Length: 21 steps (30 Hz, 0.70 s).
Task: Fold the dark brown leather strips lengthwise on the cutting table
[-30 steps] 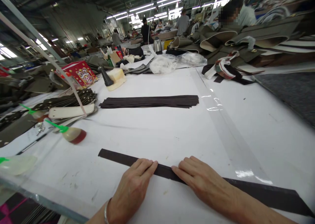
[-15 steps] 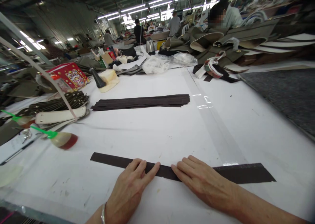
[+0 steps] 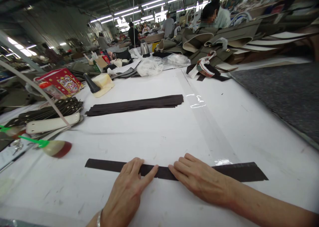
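Note:
A long dark brown strip [image 3: 239,172] lies across the near part of the white table. It is narrower at its left end than at its right. My left hand [image 3: 131,185] grips it left of the middle, thumb pressed on top and the other fingers bent over the far edge. Just to the right, my right hand [image 3: 196,175] is closed on the same strip, with fingers together and the thumb side pressing down. A short stretch of strip shows between my hands. Farther back lies a stack of similar dark strips [image 3: 136,104].
At left are a squeeze bottle [image 3: 57,148] with a green nozzle, pale straps [image 3: 53,123] and a red bag [image 3: 61,82]. A dark-handled tool on a yellowish block [image 3: 102,84] stands behind the stack. Plastic bags [image 3: 151,66], a dark mat [image 3: 279,90] and a co-worker [image 3: 221,16] are farther off.
The whole view has shifted, so the table things appear slightly farther left. Both hands keep their hold on the strip, with only slight finger movement.

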Available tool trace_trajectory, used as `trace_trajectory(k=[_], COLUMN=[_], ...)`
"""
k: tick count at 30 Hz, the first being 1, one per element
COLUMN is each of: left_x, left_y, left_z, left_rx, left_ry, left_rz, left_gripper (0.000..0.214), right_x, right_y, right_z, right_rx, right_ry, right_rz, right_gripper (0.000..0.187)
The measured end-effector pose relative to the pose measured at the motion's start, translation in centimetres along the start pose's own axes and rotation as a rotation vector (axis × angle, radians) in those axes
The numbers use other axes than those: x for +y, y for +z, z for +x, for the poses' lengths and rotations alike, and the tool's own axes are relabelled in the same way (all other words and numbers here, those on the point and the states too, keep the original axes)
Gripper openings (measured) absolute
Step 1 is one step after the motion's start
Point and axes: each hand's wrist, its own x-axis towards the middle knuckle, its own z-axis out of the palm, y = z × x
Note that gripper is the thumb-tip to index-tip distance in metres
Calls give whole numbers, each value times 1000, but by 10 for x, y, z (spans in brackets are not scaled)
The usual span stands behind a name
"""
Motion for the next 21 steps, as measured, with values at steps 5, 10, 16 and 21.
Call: trace_trajectory(k=[5, 10, 16, 21], left_x=[21, 29, 28, 34], left_y=[7, 18, 16, 14], left_z=[13, 14, 12, 15], left_rx=[99, 33, 9, -13], left_ry=[42, 63, 90, 83], left_rz=[-185, -229, -176, -106], left_gripper=[51, 52, 58, 60], right_x=[-1, 1, 8, 11], right_y=[-1, -5, -10, -15], right_z=[2, -1, -17, -31], right_rx=[16, 12, -2, -20], right_ry=[-9, -24, -34, -29], right_rz=[-24, -30, -17, -28], right_gripper=[20, 20, 22, 20])
